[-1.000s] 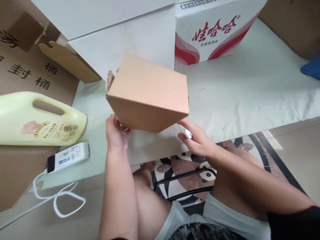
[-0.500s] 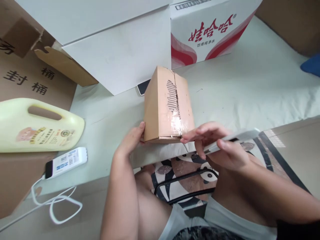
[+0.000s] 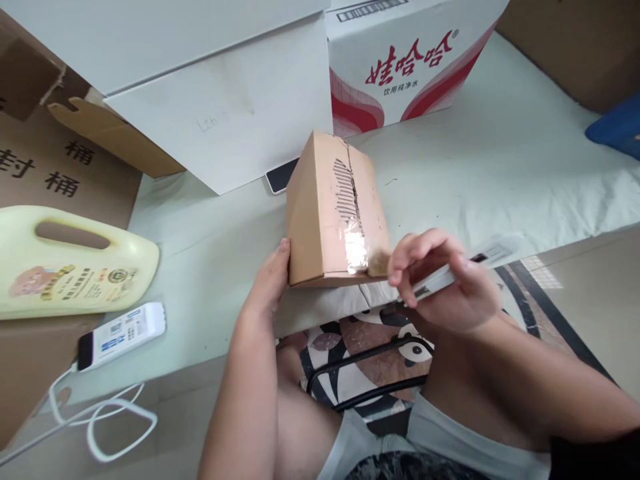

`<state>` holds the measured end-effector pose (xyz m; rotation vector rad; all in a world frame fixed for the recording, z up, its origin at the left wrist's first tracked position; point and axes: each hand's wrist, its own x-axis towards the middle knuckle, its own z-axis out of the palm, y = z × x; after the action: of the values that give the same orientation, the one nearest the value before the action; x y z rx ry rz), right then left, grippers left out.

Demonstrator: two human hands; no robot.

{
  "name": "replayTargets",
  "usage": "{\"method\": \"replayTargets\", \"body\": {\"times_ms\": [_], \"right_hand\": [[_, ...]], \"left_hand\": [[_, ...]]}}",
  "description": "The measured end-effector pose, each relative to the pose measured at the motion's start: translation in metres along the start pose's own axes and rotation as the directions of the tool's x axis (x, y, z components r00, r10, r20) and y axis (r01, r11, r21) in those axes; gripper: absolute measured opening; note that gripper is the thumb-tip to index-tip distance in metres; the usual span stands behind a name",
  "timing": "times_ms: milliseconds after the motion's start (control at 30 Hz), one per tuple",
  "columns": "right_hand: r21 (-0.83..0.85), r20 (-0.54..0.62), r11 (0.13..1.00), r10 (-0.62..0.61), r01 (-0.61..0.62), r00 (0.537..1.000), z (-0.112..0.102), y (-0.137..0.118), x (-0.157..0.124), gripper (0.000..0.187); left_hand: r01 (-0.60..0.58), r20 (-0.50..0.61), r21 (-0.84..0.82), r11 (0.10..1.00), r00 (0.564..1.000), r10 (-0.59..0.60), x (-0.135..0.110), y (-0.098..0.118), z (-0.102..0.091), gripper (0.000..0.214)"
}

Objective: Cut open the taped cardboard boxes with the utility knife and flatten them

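A small brown cardboard box (image 3: 305,213) rests tilted on the covered surface, with clear shiny tape (image 3: 355,247) over its seam at the near end. My left hand (image 3: 270,280) presses on the box's left side near the lower corner, its thumb showing and the other fingers mostly hidden. To the right of the box, my right hand (image 3: 450,283) is closed around a slim white utility knife (image 3: 437,281), its far end blurred. The right fingertips are close to the box's near right corner; whether they touch it I cannot tell.
White cartons (image 3: 225,120) and a red-and-white water carton (image 3: 395,73) stand behind the box. A phone (image 3: 281,177) lies by the white carton. On the left are a pale yellow jug (image 3: 80,267) and a white power strip (image 3: 123,335) with its cable. A blue object (image 3: 615,130) is far right.
My right hand has drawn back slightly from the box's near edge, its fingers curling more around the knife. My left hand stays on the box. The view has shifted a little.
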<state>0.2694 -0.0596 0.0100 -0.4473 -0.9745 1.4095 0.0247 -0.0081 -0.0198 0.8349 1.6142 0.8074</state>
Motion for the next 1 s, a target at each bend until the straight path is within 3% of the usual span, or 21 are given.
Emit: {"method": "replayTargets", "body": {"times_ms": [100, 267, 333, 400, 467, 533, 700, 900, 1000], "right_hand": [[-0.091, -0.227, 0.988, -0.144, 0.127, 0.963, -0.005, -0.001, 0.007, 0.024], [-0.159, -0.414, 0.987, -0.071, 0.004, 0.907, -0.005, -0.009, 0.012, 0.023], [-0.095, -0.391, 0.994, 0.009, -0.050, 0.920, -0.003, -0.012, 0.011, 0.021], [0.011, -0.287, 0.986, 0.161, -0.165, 0.944, -0.001, -0.012, 0.010, 0.024], [0.071, -0.155, 0.949, 0.314, -0.306, 0.937, -0.001, -0.010, 0.010, 0.028], [0.073, -0.077, 0.926, 0.377, -0.371, 0.923, -0.003, -0.006, 0.010, 0.028], [0.102, -0.072, 0.928, 0.365, -0.357, 0.928, -0.007, 0.001, 0.013, 0.029], [0.062, -0.115, 0.936, 0.352, -0.347, 0.929, -0.007, 0.003, 0.013, 0.035], [0.014, -0.164, 0.950, 0.310, -0.312, 0.936, -0.008, 0.005, 0.013, 0.033]], "left_hand": [[-0.129, 0.036, 0.078, 0.988, 0.991, 0.127, -0.001, -0.002, 0.000, 0.056], [-0.143, 0.122, 0.065, 0.988, 0.983, 0.134, 0.001, -0.005, -0.001, 0.066], [-0.149, 0.094, 0.073, 0.986, 0.985, 0.142, 0.003, -0.006, -0.003, 0.062], [-0.154, 0.053, 0.067, 0.986, 0.987, 0.151, 0.005, -0.006, -0.005, 0.055], [-0.137, 0.025, 0.033, 0.990, 0.990, 0.136, 0.006, -0.006, -0.006, 0.050], [-0.092, 0.029, -0.024, 0.995, 0.995, 0.092, 0.006, -0.004, -0.006, 0.048], [-0.030, 0.057, -0.065, 0.997, 0.998, 0.033, 0.003, 0.001, -0.006, 0.039], [-0.195, 0.138, 0.308, 0.931, 0.978, 0.160, 0.005, 0.001, -0.012, 0.033], [-0.318, 0.103, 0.329, 0.889, 0.948, 0.301, 0.002, 0.000, -0.010, 0.034]]}}
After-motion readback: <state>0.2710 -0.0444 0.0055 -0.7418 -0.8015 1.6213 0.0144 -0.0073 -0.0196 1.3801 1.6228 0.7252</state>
